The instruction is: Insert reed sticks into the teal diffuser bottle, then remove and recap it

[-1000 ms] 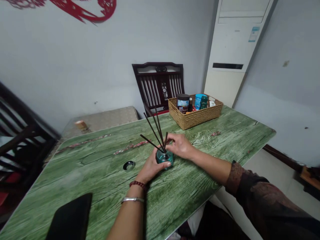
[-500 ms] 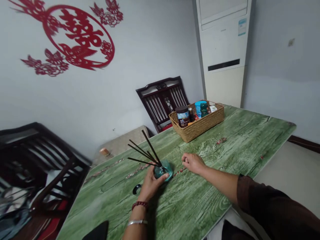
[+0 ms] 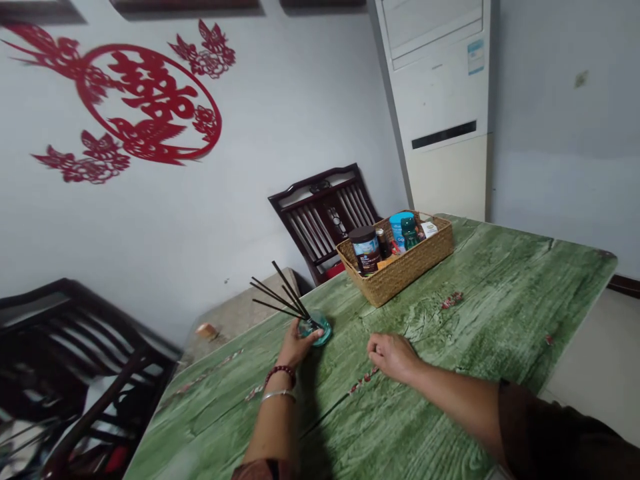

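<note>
A reed diffuser [image 3: 320,328] with a squat teal glass bottle is in my left hand [image 3: 297,344], whose fingers wrap round the bottle's left side. Several dark reed sticks [image 3: 285,297] fan out of its neck toward the upper left. The bottle is at or just above the far left part of the green wood-patterned table [image 3: 425,420]; I cannot tell whether it touches. My right hand [image 3: 393,355] is at the table's middle in a loose fist, apart from the diffuser, with nothing visible in it.
A wicker basket [image 3: 400,283] with a brown-lidded jar [image 3: 366,250], a blue can [image 3: 401,230] and a green bottle [image 3: 409,233] stands toward the back. Dark wooden chairs [image 3: 327,213] are behind and at the left. A low surface [image 3: 233,313] lies beyond the table's far edge.
My left hand and the diffuser have moved away from me, toward the table's far edge. The black ring beside my left wrist no longer shows. The camera view has shifted slightly.
</note>
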Available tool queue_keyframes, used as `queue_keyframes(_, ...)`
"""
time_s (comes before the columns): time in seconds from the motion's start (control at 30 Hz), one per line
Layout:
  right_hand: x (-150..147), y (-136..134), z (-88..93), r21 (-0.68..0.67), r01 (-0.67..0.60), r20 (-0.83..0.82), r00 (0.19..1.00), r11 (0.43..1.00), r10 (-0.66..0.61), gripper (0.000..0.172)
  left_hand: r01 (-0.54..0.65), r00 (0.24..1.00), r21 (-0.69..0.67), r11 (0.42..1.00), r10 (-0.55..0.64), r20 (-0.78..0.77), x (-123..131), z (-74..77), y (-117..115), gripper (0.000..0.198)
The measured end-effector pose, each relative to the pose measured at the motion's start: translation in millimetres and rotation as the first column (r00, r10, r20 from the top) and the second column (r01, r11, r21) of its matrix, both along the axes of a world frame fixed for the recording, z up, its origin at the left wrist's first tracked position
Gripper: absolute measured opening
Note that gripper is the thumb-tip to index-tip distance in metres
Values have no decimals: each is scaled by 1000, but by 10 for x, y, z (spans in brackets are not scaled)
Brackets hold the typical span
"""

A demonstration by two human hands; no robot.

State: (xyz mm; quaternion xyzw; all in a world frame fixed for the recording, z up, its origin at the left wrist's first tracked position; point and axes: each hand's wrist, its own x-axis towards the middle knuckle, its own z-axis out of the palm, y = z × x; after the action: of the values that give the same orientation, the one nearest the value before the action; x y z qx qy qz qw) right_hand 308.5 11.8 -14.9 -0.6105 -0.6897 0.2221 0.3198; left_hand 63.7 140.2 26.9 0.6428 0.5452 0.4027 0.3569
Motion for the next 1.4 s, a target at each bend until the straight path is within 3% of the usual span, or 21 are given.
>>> queue_keyframes(0.1, -2, 8, -11, 5, -7, 11, 1000, 1000, 7, 14, -102, 994, 0, 995, 102, 32, 5, 11, 79, 78)
queue_keyframes(0.2, 3, 35, -41, 19, -16, -23, 1000, 1000, 17, 12, -184, 981, -6, 983, 184, 66, -23, 21, -68, 82)
queue_keyframes(0.3, 23, 77, -69, 10, 0, -135, 991, 1000, 1, 4, -160, 963, -28, 987, 162, 213, -44, 48, -493, 69)
queue_keyframes(0.33, 32, 89, -70, -4, 16, -200, 980, 1000, -16, 2, -105, 925, -47, 993, 115, 363, -43, 63, -678, 67)
queue_keyframes(0.4, 51, 99, -42, -43, 34, -390, 920, 998, -48, 7, 23, 767, -48, 999, 13, 642, -30, 101, -1058, 67)
queue_keyframes(0.47, 62, 82, 57, -77, -5, -641, 766, 997, -45, 14, 118, 588, -13, 993, -59, 807, -17, 150, -1390, 71)
queue_keyframes(0.57, 50, 8, 399, -22, -214, -900, 430, 977, 74, 41, 179, 405, 63, 982, -131, 905, -22, 223, -1696, 75)
queue_keyframes(0.63, 21, -51, 729, 93, -352, -946, 260, 931, 192, 57, 186, 326, 113, 976, -170, 930, -39, 244, -1772, 75)
queue_keyframes(0.7, -23, -90, 1033, 213, -423, -945, 141, 881, 297, 60, 184, 265, 143, 972, -189, 945, -54, 219, -1786, 76)
queue_keyframes(0.77, -77, -94, 1181, 302, -449, -933, 41, 841, 358, 59, 190, 223, 146, 971, -188, 957, -63, 141, -1770, 76)
queue_keyframes(0.8, -105, -82, 1167, 326, -458, -931, -2, 827, 366, 59, 199, 210, 139, 970, -181, 961, -66, 85, -1759, 77)
queue_keyframes(0.87, -161, -39, 962, 334, -477, -937, -77, 813, 340, 59, 220, 194, 120, 968, -164, 967, -69, -39, -1733, 79)
queue_keyframes(1.0, -235, 57, 240, 243, -547, -970, -140, 801, 199, 73, 274, 181, 102, 956, -156, 971, -83, -224, -1685, 84)
queue_keyframes(1.07, -248, 86, 0, 207, -583, -978, -143, 786, 152, 77, 308, 172, 101, 946, -160, 972, -88, -257, -1671, 84)
queue_keyframes(1.13, -246, 98, -85, 200, -601, -979, -157, 774, 131, 80, 331, 167, 100, 938, -162, 972, -86, -260, -1669, 84)
queue_keyframes(1.27, -226, 87, -19, 195, -610, -979, -162, 768, 120, 79, 324, 183, 98, 941, -164, 969, -58, -237, -1715, 82)
queue_keyframes(1.4, -234, 92, -5, 173, -574, -983, -151, 800, 105, 72, 283, 228, 68, 957, -136, 964, -57, -190, -1702, 72)
